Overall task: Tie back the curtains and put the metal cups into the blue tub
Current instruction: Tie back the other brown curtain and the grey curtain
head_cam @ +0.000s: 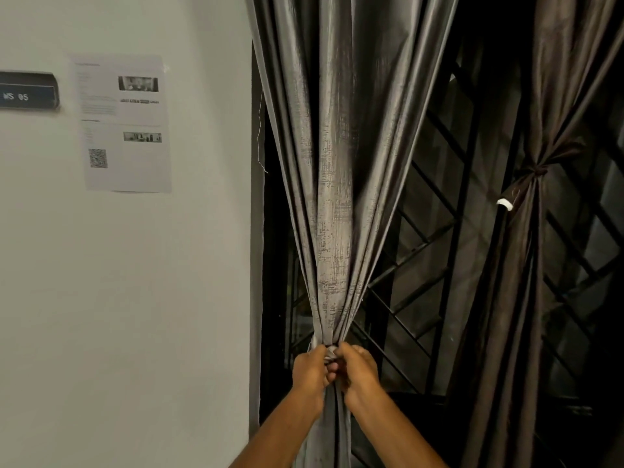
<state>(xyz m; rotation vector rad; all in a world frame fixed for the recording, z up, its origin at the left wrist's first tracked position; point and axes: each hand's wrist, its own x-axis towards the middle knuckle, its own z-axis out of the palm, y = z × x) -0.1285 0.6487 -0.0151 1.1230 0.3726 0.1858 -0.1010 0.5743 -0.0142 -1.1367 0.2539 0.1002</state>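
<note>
A shiny grey-brown curtain (pixel 337 163) hangs in front of me, gathered into a narrow bunch low down. My left hand (pixel 309 371) and my right hand (pixel 358 369) grip that bunch from either side, fingers curled around a tie band (pixel 331 352) at the gather. A second, darker curtain (pixel 526 265) hangs at the right, bound at mid-height with a knotted tie (pixel 537 170). No metal cups or blue tub are in view.
A dark window with a black diagonal metal grille (pixel 425 238) lies behind the curtains. A white wall (pixel 135 298) fills the left, carrying a printed sheet (pixel 125 123) and a dark sign (pixel 28 91).
</note>
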